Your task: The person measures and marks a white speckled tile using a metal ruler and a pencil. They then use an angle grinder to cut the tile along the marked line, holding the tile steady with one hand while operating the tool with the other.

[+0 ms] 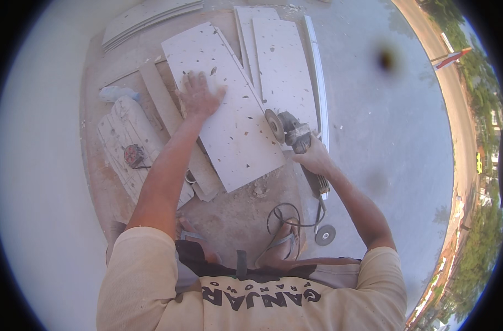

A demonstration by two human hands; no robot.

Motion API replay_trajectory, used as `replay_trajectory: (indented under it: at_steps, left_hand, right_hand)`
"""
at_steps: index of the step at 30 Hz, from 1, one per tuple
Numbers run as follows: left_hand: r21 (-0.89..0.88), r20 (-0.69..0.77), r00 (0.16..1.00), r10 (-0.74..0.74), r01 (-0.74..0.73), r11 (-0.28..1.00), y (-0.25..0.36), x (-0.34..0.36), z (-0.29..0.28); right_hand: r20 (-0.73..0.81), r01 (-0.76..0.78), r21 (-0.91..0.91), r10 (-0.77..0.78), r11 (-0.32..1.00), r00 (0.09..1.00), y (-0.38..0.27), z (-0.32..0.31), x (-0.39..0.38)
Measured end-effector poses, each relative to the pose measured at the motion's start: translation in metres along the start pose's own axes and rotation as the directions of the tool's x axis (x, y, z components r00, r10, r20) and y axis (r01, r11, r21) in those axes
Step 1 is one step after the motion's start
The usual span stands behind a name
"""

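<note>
My right hand [316, 159] is closed around the body of an angle grinder [296, 132]. The grinder's round disc [274, 125] stands at the right long edge of a white speckled tile slab [237, 127]; whether it touches the edge I cannot tell. On the upper left part of that slab my left hand [200, 95] lies flat, fingers spread and dusty. The slab rests at a slant, with a long narrow board [171, 118] under or beside its left side. A black cord [296, 223] runs from the grinder's rear and loops near my right foot.
More white slabs [284, 66] lie beyond, next to a pale metal strip [317, 83]. A stack of slabs [146, 22] sits at the far left. Left are a tape measure [134, 156], a plastic bottle [119, 94] and worn boards [133, 124]. A spare disc [325, 235] lies by my sandalled right foot [284, 245].
</note>
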State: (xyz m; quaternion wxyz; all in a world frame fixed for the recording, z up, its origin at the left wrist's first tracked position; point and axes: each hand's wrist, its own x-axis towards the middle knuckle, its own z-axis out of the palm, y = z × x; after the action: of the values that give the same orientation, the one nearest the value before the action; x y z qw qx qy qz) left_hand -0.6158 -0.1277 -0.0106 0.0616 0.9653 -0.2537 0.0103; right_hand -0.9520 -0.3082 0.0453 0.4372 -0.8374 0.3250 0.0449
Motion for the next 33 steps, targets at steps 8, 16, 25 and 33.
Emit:
replay_trajectory:
  at_steps: [8,16,25,33]
  left_hand:
    - [-0.004,0.001,1.000,0.008,-0.008,1.000,0.000,-0.003,0.000]
    - [0.024,-0.011,1.000,0.012,-0.011,1.000,-0.001,-0.001,0.001]
    - [-0.004,-0.039,0.999,-0.001,0.001,1.000,0.000,-0.001,0.003]
    - [0.005,-0.023,1.000,0.001,-0.001,1.000,0.002,-0.001,0.001]
  right_hand:
    - [-0.007,0.026,0.035,-0.026,0.999,1.000,-0.005,0.000,0.001]
    - [0.029,-0.089,-0.026,0.090,0.996,0.996,-0.012,-0.001,0.016]
    - [-0.048,-0.091,-0.117,0.086,0.989,0.995,-0.006,0.006,0.026]
    - [0.030,-0.124,-0.053,0.125,0.991,0.992,-0.013,0.003,0.029]
